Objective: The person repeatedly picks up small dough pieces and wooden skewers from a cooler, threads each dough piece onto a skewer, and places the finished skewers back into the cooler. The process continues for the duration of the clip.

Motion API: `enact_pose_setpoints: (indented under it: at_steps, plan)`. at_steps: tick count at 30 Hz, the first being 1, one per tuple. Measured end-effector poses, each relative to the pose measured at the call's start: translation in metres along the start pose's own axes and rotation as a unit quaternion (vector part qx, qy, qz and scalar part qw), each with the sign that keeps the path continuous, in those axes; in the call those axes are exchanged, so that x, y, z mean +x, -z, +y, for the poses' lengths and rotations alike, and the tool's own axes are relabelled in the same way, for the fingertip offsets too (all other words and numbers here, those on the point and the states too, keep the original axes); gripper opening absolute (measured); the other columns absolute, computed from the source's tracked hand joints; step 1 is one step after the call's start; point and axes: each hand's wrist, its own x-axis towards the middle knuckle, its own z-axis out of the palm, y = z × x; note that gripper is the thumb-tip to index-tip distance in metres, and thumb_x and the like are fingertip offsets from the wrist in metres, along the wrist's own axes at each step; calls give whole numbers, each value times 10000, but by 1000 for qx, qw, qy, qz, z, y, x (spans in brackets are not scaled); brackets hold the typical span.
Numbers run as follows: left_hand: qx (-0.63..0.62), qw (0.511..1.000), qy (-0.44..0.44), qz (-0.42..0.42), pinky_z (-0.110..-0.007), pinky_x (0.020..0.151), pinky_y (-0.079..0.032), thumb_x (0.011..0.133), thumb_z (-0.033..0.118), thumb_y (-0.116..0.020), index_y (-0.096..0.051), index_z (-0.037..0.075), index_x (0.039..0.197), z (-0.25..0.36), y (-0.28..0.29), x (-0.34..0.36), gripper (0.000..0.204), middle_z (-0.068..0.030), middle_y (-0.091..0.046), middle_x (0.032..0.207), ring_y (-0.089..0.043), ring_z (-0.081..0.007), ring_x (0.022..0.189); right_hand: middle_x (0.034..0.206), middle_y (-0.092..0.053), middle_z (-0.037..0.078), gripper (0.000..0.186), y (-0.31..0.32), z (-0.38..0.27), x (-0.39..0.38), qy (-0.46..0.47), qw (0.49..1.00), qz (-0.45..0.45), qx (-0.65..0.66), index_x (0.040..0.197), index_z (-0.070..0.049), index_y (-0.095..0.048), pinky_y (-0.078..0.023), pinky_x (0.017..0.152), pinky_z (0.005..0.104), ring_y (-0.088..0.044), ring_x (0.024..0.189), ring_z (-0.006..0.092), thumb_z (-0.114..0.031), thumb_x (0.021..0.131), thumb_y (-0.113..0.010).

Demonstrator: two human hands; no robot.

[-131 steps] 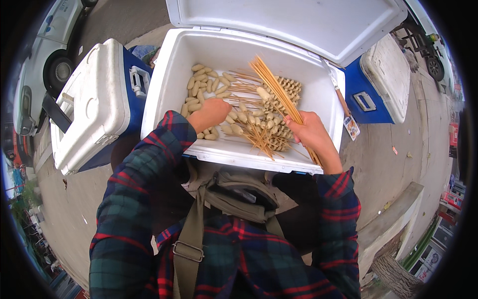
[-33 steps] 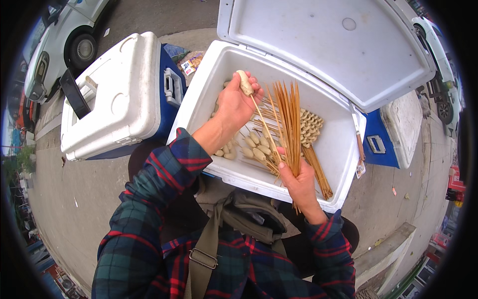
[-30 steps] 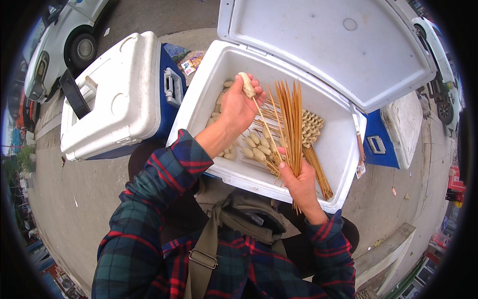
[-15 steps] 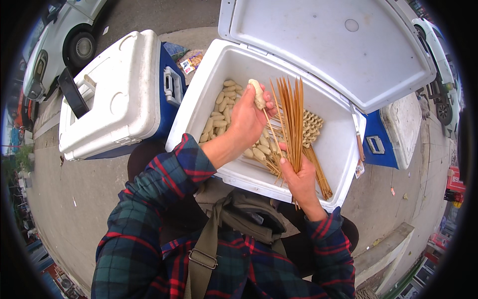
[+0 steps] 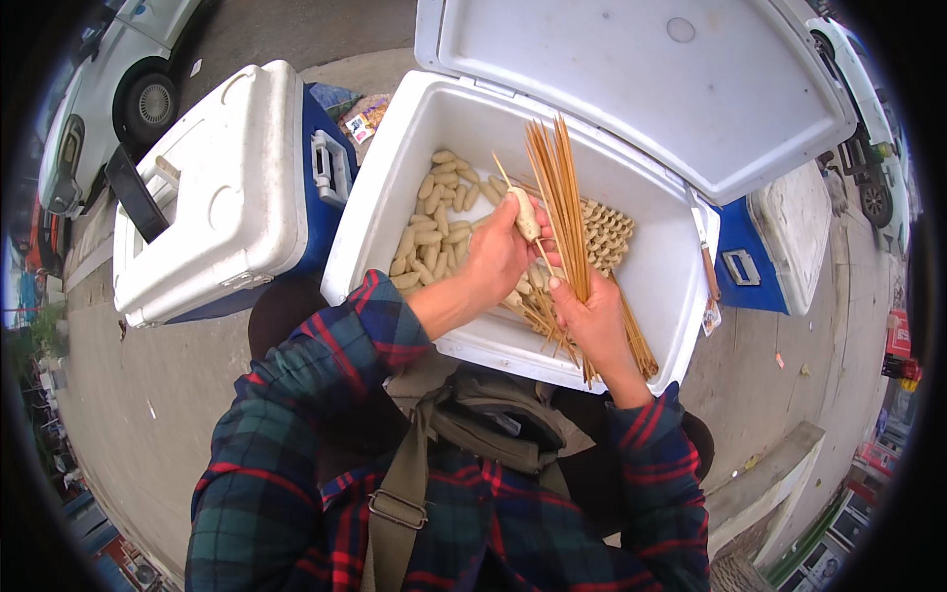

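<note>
A pale sausage [image 5: 526, 214] is pinched in the fingers of my left hand [image 5: 488, 252], with a thin wooden skewer running lengthwise through it. The skewer's point sticks out above the sausage, and its lower end reaches my right hand [image 5: 590, 318]. My right hand is closed round an upright bundle of wooden skewers [image 5: 560, 187]. Both hands are over an open white cooler box [image 5: 355, 232]. Loose pale sausages [image 5: 430, 229] lie in its left part. On the right is a stack of skewered sausages [image 5: 608, 233], with their sticks [image 5: 633, 331] pointing toward me.
The cooler's lid [image 5: 641, 89] leans open at the back. A closed blue and white cooler [image 5: 227, 187] stands to the left, another [image 5: 779, 237] to the right. A knife-like tool with a brown handle [image 5: 710, 273] hangs at the right rim. Grey pavement [image 5: 148, 395] surrounds them.
The skewer's point now shows above the sausage, where before it was inside. My left hand and the sausage have come down closer to my right hand, and the skewer bundle has tilted left.
</note>
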Motion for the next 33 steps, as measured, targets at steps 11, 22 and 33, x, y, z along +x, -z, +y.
enact_pose_setpoints:
  at_steps: [11, 22, 33]
  plan:
    - [726, 673, -94, 103, -353, 756, -506, 940, 259, -498, -607, 75, 1116, 35, 177, 122, 277, -139, -663, 945, -638, -232, 826, 632, -567, 143, 255, 70, 34, 6, -33, 941, -1, -337, 881, 40, -636, -442, 596, 393, -544, 585, 240, -215, 865, -641]
    - [943, 322, -61, -59, -428, 743, -517, 857, 111, -515, -651, 94, 964, 13, 198, 147, 174, -175, -590, 997, -620, -344, 883, 745, -609, 265, 278, 61, 48, 6, -67, 921, -42, -382, 828, 34, -623, -471, 668, 496, -592, 739, 451, -241, 865, -601]
    - [938, 310, -154, 27, -392, 737, -528, 810, 104, -583, -581, 106, 1074, 4, 199, 147, 264, -150, -593, 1032, -614, -322, 946, 549, -524, 5, 248, 59, 28, 4, -191, 950, -65, -237, 953, -3, -643, -372, 417, 243, -450, 440, 74, -236, 942, -559]
